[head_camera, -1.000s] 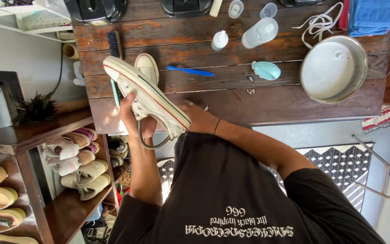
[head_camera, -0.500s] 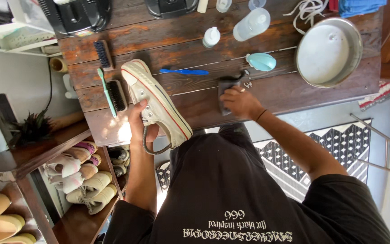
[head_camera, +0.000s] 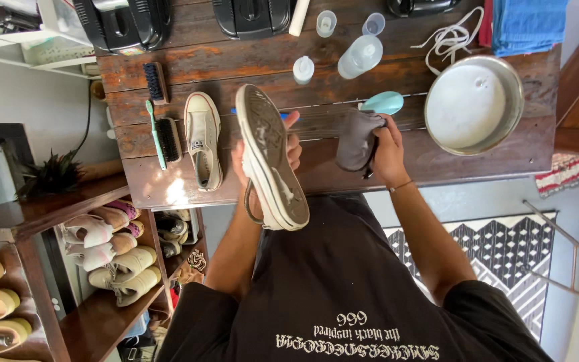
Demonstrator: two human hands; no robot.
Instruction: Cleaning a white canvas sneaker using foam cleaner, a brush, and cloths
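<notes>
Left hand (head_camera: 263, 157) fingers are wrapped around a sneaker (head_camera: 271, 157), tipped so the grimy grey sole with pale smears faces up, held over the near edge of the tabletop (head_camera: 236, 60). Right hand (head_camera: 389, 144) fingers are bunched on a dark grey cloth (head_camera: 356, 139), just right of the sneaker. Its white mate (head_camera: 202, 139) lies just left of it, a green-handled brush (head_camera: 162, 133) beyond that, and a metal bowl (head_camera: 474, 104) of milky water sits well off to the right.

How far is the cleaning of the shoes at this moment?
Laces are already out, lying by the metal bowl. In hand: the left hand holds one sneaker sole up, its sole looking dirty; the right hand grips a grey cloth. Left: the second sneaker waits on the table.
</notes>
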